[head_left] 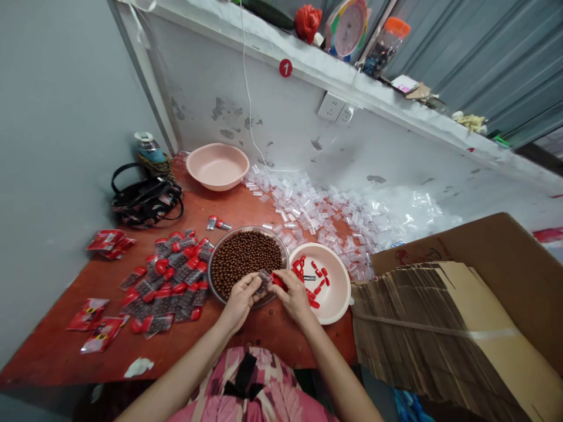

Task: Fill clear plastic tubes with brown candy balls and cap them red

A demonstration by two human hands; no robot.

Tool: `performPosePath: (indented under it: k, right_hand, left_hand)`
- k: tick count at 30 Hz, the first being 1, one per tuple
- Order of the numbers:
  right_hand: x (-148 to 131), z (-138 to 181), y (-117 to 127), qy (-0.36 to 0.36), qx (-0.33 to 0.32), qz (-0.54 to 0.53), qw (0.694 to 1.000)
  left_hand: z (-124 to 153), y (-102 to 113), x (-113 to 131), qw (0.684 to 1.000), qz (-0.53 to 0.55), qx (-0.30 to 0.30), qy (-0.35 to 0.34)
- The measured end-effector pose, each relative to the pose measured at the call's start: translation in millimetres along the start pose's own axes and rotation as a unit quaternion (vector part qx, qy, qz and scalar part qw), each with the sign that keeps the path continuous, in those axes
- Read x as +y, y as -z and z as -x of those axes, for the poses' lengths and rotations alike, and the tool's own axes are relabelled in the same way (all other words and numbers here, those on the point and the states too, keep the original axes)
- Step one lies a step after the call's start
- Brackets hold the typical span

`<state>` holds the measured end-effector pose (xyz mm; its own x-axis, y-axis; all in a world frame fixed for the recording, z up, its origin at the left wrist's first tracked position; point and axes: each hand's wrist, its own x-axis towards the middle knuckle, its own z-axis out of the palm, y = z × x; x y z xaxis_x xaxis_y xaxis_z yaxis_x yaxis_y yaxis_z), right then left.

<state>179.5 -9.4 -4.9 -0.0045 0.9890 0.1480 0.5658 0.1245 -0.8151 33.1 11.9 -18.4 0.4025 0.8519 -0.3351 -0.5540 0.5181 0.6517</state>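
My left hand (241, 300) and my right hand (294, 298) meet over the near rim of a metal dish of brown beads (244, 258). Between them is a small clear tube filled with beads (264, 282), pinched by my left fingers. My right fingers press a red cap (277, 279) onto its end. Just right of my hands sits a white bowl (338, 293) with several loose red caps. A pile of filled, red-capped tubes (171, 275) lies to the left of the dish.
A heap of empty clear tubes (325, 217) spreads along the back wall. A pink basin (217, 166), a black bag (145, 202) and red packets (94, 325) lie on the red table. A stack of flat cardboard (440, 340) stands to the right.
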Motion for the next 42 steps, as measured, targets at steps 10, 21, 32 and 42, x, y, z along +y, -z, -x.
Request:
performPosePath:
  k: [10,21,32,42]
  right_hand:
    - [-21.8,-10.5,16.4,-0.010,0.020,-0.043,0.999]
    - [-16.3,-8.6,20.2,0.040,-0.105,0.102,0.988]
    - [-21.7,-13.6,35.6,0.178,-0.174,0.342,0.906]
    - [-18.7,-11.7,28.2,-0.094,-0.092,-0.413,0.901]
  left_hand:
    - [-6.6,13.8,-6.6,0.978,-0.197,-0.004,-0.069]
    - [0.8,14.3,2.9,0.901,-0.400,0.004,-0.166]
    - [0.2,-4.1,14.6,0.801,-0.553,-0.077,-0.218]
    - [-6.6,2.8,4.8,0.940,-0.308,0.001,-0.148]
